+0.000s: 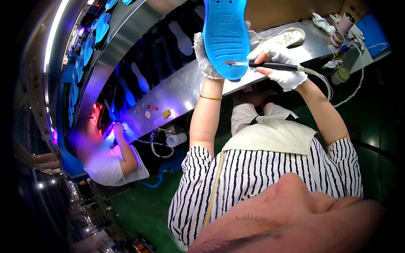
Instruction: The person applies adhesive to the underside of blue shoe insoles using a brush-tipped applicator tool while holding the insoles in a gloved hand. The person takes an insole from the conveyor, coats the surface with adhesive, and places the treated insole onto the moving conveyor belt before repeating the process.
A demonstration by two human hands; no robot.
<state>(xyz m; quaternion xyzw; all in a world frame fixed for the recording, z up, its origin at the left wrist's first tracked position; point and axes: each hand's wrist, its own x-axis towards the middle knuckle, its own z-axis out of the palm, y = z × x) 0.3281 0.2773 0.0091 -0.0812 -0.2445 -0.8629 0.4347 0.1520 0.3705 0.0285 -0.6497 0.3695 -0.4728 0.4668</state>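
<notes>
A bright blue shoe sole [228, 38] is held up over the metal bench, its grooved face toward me. My left hand [205, 61], in a white knit glove, grips it from behind, and the sole covers most of that hand. In my gloved right hand [283, 69], its bare fingertips showing, is a brush [276, 65] with a black handle and a pale tube at its rear end. The bristles meet or nearly meet the sole's lower end. Just beyond the right hand, a white shoe upper [289, 38] lies on the bench.
The metal bench [166, 90] runs along a conveyor carrying soles. Further left, another person [112, 162] works under violet light. Spools [346, 23], gloves [322, 23] and a lidded jar [340, 76] sit at the right end. A white tube [360, 80] loops down there.
</notes>
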